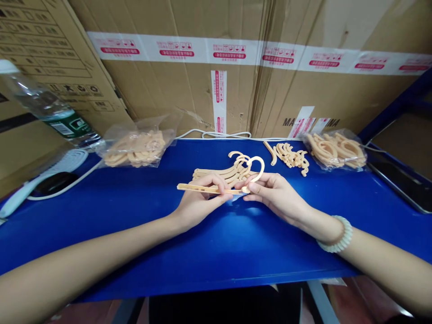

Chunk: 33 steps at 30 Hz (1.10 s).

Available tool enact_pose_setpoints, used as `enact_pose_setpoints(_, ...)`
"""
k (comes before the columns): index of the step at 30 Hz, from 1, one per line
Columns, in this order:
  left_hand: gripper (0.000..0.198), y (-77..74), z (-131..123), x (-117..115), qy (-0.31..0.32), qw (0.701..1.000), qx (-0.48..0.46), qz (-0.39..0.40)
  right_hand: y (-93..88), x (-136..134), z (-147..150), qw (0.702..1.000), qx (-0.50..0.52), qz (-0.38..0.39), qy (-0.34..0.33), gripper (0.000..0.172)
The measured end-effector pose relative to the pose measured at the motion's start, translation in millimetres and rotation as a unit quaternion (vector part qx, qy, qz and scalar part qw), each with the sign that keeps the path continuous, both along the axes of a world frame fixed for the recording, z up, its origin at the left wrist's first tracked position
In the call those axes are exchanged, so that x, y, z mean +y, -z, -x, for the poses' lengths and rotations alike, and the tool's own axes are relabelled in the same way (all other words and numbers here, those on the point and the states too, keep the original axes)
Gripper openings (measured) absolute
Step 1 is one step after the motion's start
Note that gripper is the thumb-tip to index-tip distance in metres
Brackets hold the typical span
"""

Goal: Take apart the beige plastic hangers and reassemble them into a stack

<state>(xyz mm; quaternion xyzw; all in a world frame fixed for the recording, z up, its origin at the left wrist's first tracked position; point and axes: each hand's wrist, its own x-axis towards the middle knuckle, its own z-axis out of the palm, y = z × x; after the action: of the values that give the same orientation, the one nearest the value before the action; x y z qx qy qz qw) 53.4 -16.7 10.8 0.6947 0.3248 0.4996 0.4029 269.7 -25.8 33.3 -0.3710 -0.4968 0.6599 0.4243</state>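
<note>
Above the blue table, my left hand is closed on the long flat arm of a beige clothes hanger. My right hand pinches the same hanger at the base of its curved hook, where arm and hook meet. How firmly the two parts are joined, I cannot tell. Only one arm of this hanger shows. Just beyond my fingers lies a row of similar beige hangers, partly hidden by my hands. To their right is a loose pile of small curved beige pieces.
Clear bags of beige parts lie at back left and back right. A water bottle, a hairbrush and a black mouse-like object are left. A phone lies right. A white cable runs before cardboard boxes.
</note>
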Motion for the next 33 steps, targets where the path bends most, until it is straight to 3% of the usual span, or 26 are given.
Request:
enact_pose_setpoints(10,0.02,0.3,7.1,-0.3,0.031,0.998,0.026,-0.047,3.5,-2.5,0.4,0.997,0.009,0.049,-0.057,0.026)
enact_pose_setpoints(18,0.022,-3.4,6.1,-4.3,0.059,0.995,0.042,-0.07,1.8,-2.4,0.8,0.997,-0.014,0.033,-0.062,0.03)
enact_pose_setpoints(27,0.021,-1.6,6.2,-5.3,0.071,0.992,0.052,-0.095,4.2,-7.9,4.5,0.997,-0.049,-0.053,-0.028,0.033)
enact_pose_setpoints(33,0.021,1.1,4.2,-6.1,0.011,0.997,0.074,-0.029,5.3,-9.4,6.6,0.989,-0.104,-0.108,-0.003,0.025)
